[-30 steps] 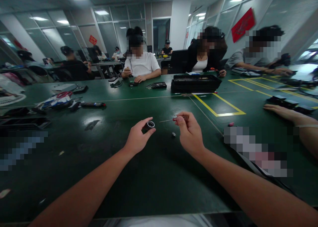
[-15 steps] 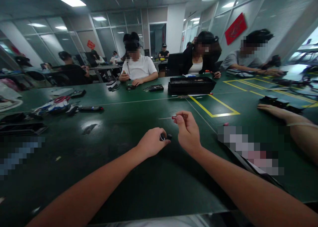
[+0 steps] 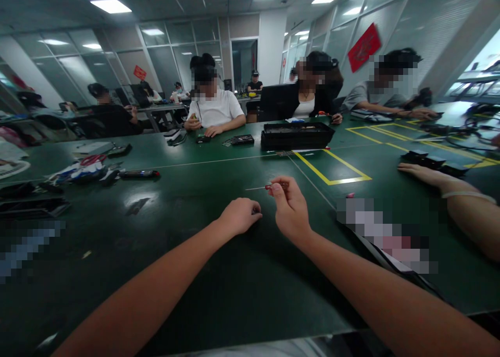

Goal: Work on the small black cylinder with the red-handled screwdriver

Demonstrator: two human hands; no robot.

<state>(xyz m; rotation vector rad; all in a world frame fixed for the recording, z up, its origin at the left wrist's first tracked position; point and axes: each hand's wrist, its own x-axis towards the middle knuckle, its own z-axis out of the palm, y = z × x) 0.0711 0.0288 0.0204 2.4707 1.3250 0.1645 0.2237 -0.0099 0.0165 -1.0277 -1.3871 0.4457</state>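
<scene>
A thin screwdriver (image 3: 267, 187) with a reddish handle is pinched between the thumb and fingers of my right hand (image 3: 292, 208). Its slim metal shaft points left, above the table. Just to the left, my left hand (image 3: 240, 215) curls closed near the green tabletop (image 3: 219, 294). Inside its fingers is a small black round part (image 3: 255, 210), mostly hidden by them. The screwdriver's tip is apart from this part.
A long black tray (image 3: 297, 136) stands at the far side. Left lie a black-and-red pen-like tool (image 3: 139, 174) and a pile of tools (image 3: 88, 169). A co-worker's arm (image 3: 464, 201) rests at right, beside a blurred-out sheet (image 3: 385, 237). Other people sit opposite.
My left fingers have closed further round the black part, which now shows much less. The right hand keeps its hold on the screwdriver. The whole view has shifted slightly.
</scene>
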